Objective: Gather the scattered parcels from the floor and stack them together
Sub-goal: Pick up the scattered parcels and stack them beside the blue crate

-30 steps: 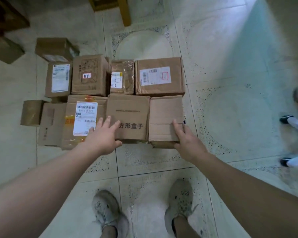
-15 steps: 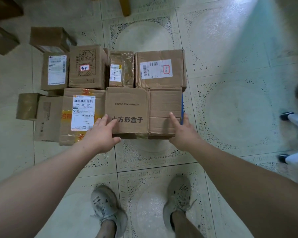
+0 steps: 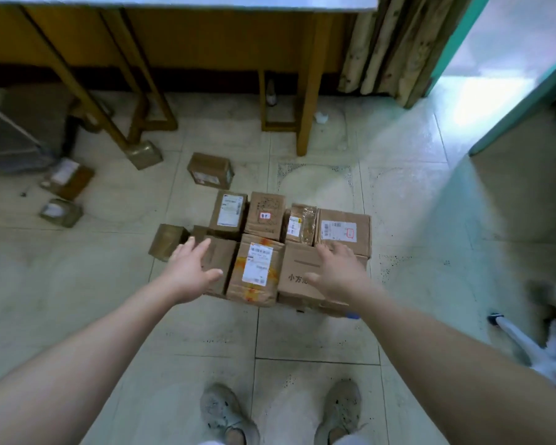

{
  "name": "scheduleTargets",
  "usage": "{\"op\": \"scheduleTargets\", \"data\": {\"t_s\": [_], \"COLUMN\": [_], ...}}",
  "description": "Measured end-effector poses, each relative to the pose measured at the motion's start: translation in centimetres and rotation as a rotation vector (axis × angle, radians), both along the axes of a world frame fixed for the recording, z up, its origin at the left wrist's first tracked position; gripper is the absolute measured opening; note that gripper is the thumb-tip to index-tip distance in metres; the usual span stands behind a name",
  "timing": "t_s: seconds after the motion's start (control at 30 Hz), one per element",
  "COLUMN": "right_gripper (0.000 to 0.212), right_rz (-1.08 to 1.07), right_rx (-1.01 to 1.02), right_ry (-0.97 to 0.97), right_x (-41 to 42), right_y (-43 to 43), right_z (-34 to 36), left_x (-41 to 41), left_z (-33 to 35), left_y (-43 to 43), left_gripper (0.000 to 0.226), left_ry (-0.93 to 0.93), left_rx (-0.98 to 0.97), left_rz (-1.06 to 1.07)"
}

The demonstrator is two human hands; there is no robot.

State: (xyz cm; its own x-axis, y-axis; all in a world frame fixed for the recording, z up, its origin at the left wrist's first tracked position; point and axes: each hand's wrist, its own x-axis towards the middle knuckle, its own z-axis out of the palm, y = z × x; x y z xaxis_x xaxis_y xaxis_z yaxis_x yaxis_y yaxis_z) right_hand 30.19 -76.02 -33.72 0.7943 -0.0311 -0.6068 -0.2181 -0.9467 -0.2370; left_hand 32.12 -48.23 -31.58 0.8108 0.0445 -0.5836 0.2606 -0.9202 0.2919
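- Now my left hand (image 3: 191,271) hovers with fingers spread, holding nothing, over the plain box (image 3: 225,252).
- My right hand (image 3: 337,274) is likewise splayed and empty over the printed box (image 3: 294,264).
- Both boxes sit mid-frame in the packed parcel cluster (image 3: 264,216) on the tiled floor (image 3: 302,335).
- Stray parcels (image 3: 210,170) lie toward the upper left.
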Motion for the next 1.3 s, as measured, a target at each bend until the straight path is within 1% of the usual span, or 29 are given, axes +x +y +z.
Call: {"op": "scheduleTargets", "data": {"t_s": [0.1, 0.23, 0.33, 0.47, 0.6, 0.67, 0.8, 0.87, 1.03, 1.2, 1.3], "right_gripper": [0.076, 0.073, 0.072, 0.075, 0.075, 0.075, 0.075, 0.075, 0.075, 0.068, 0.062], "right_rz": [0.022, 0.038, 0.105, 0.2, 0.262, 0.279, 0.249, 0.213, 0.137, 0.014, -0.096], "right_rx": [0.001, 0.049, 0.065, 0.089, 0.143, 0.182, 0.216, 0.219, 0.204, 0.231, 0.265], "right_ry": [-0.072, -0.118, -0.17, -0.214, -0.196, -0.183, -0.165, -0.154, -0.034, 0.04, 0.089], "right_x": [1.0, 2.6, 4.0, 6.2, 8.9, 10.7, 15.3, 17.7, 22.2, 23.6, 23.8], "right_y": [6.0, 13.8, 18.9, 24.5, 29.1, 31.0, 34.4, 35.6, 37.2, 38.3, 39.2], "right_z": [5.9, 11.9, 14.6, 15.8, 15.4, 14.7, 12.4, 11.0, 7.7, 4.8, 2.7], "left_x": [-1.2, -3.0, -3.5, -2.8, -1.1, 0.3, 4.8, 7.6, 13.5, 18.8, 21.7], "left_z": [5.9, 11.7, 14.6, 16.5, 16.9, 16.9, 16.5, 16.1, 14.2, 11.0, 7.4], "left_y": [6.3, 14.4, 19.9, 25.8, 29.5, 31.0, 33.5, 34.6, 36.3, 36.8, 37.0], "left_gripper": [0.076, 0.075, 0.076, 0.077, 0.079, 0.078, 0.078, 0.077, 0.076, 0.073, 0.073], "left_ry": [-0.05, -0.131, -0.174, -0.206, -0.206, -0.195, -0.18, -0.167, -0.065, 0.008, 0.077], "left_rx": [-0.049, -0.052, -0.066, -0.073, -0.083, -0.059, -0.041, -0.037, -0.049, -0.049, -0.051], "left_rz": [0.073, 0.157, 0.223, 0.25, 0.267, 0.271, 0.26, 0.273, 0.243, 0.187, 0.099]}}
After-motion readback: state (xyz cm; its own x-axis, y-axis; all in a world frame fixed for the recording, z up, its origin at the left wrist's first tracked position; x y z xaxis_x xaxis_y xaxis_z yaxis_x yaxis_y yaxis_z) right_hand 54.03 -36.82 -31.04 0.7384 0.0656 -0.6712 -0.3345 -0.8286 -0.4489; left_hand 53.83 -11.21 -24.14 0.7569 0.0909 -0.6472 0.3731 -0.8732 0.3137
